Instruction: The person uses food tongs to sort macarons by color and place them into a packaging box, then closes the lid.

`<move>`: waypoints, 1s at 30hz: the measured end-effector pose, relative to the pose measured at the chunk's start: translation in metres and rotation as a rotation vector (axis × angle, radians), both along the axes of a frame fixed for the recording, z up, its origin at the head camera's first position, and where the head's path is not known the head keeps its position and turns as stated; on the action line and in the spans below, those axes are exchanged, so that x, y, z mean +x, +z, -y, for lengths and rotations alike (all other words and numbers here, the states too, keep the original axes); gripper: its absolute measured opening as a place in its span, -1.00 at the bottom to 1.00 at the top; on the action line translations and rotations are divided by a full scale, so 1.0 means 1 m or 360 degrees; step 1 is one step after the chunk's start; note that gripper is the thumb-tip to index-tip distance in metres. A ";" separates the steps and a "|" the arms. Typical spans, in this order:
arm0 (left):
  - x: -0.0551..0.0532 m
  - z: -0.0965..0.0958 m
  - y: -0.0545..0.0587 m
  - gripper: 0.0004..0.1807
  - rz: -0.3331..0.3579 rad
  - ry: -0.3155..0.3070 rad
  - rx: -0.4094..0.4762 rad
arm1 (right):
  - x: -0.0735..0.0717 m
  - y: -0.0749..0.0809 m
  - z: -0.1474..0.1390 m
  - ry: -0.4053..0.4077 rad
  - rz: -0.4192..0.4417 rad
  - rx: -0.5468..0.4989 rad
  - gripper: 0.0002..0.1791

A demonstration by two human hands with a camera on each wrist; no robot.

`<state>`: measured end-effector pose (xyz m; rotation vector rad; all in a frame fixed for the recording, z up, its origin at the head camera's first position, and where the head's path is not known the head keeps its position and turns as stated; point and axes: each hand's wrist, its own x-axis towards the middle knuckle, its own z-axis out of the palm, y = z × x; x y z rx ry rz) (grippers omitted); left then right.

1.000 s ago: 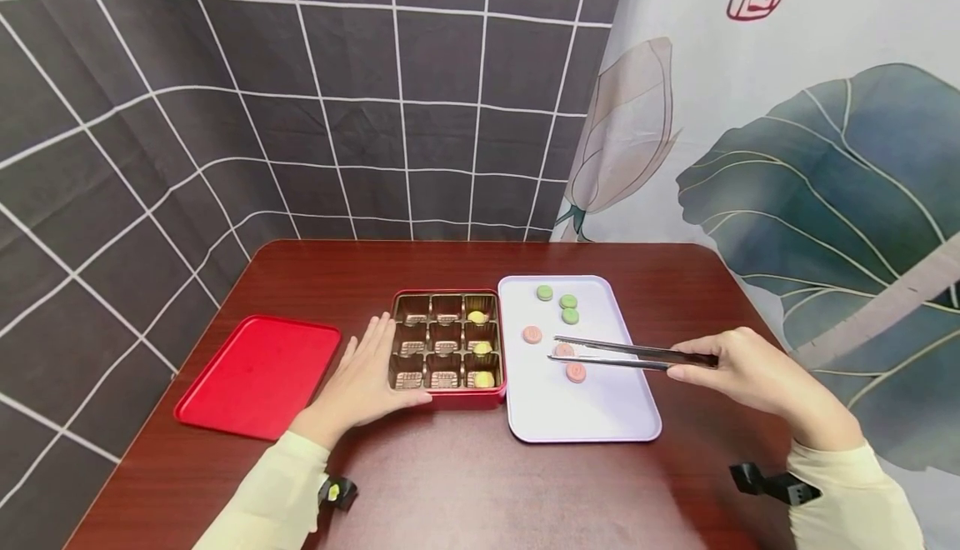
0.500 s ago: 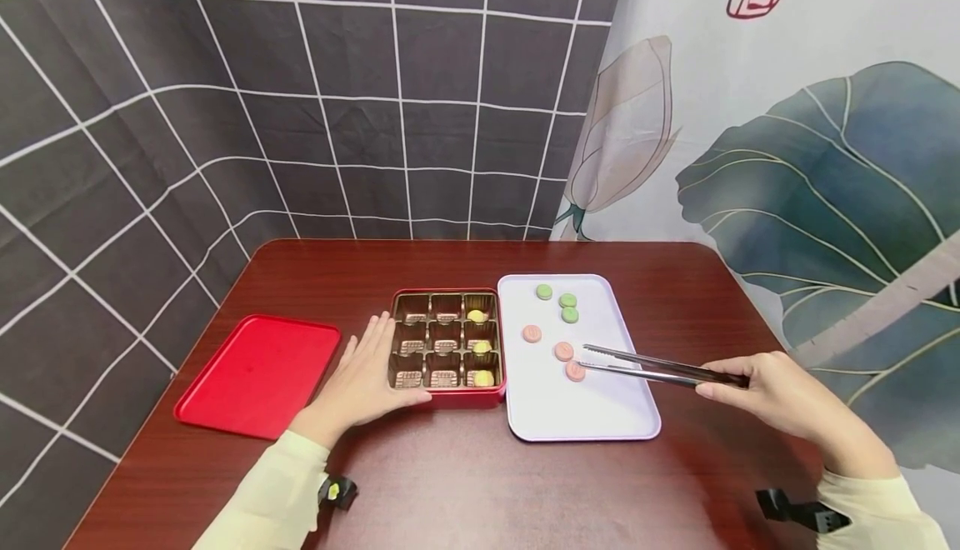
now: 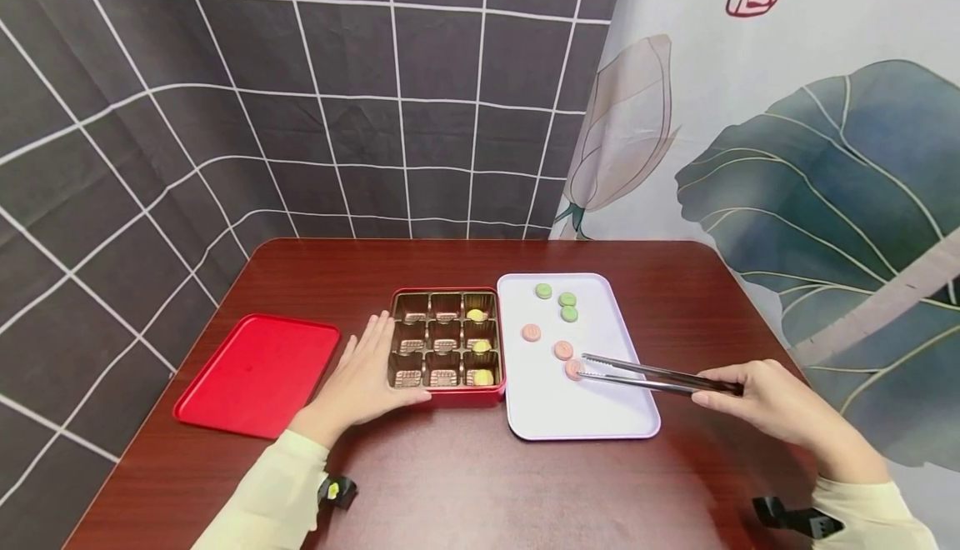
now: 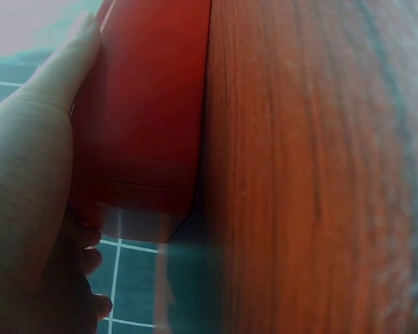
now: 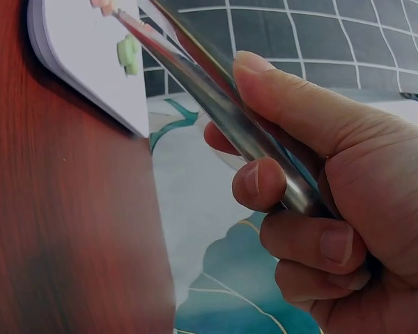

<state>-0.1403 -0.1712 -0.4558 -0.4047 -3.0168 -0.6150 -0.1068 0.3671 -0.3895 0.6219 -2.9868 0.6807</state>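
My left hand (image 3: 360, 379) rests with straight fingers along the left side of a red box (image 3: 465, 399), its thumb along the near edge. The left wrist view shows the thumb on the box's red wall (image 4: 143, 90). Inside is a gold tray of square compartments, with a yellow macaron (image 3: 483, 377) in each one of the right column. My right hand (image 3: 776, 408) grips metal tongs (image 3: 656, 377), fingers curled round the handle in the right wrist view. The tongs' arms stand apart; the lower tip overlaps the nearest pink macaron (image 3: 573, 368) on a white tray (image 3: 585, 417).
Two more pink macarons (image 3: 563, 351) and three green macarons (image 3: 569, 314) lie farther back on the white tray, which sits against the box's right side. A red lid (image 3: 258, 375) lies on the brown table (image 3: 450, 483) at the left. Curtains hang behind.
The tongs first drew back to the right from the middle pink macaron, then shifted slightly toward the near one. My left hand and the box have stayed in place.
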 end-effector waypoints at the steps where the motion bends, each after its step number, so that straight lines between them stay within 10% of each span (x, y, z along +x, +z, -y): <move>1: 0.000 0.000 0.000 0.46 0.0000 0.0000 0.0001 | 0.000 -0.001 0.000 0.0001 0.0006 0.0002 -0.77; 30: 0.001 0.000 0.001 0.46 -0.0014 -0.0002 0.0015 | -0.008 -0.006 0.009 -0.0016 0.0047 0.0098 -0.75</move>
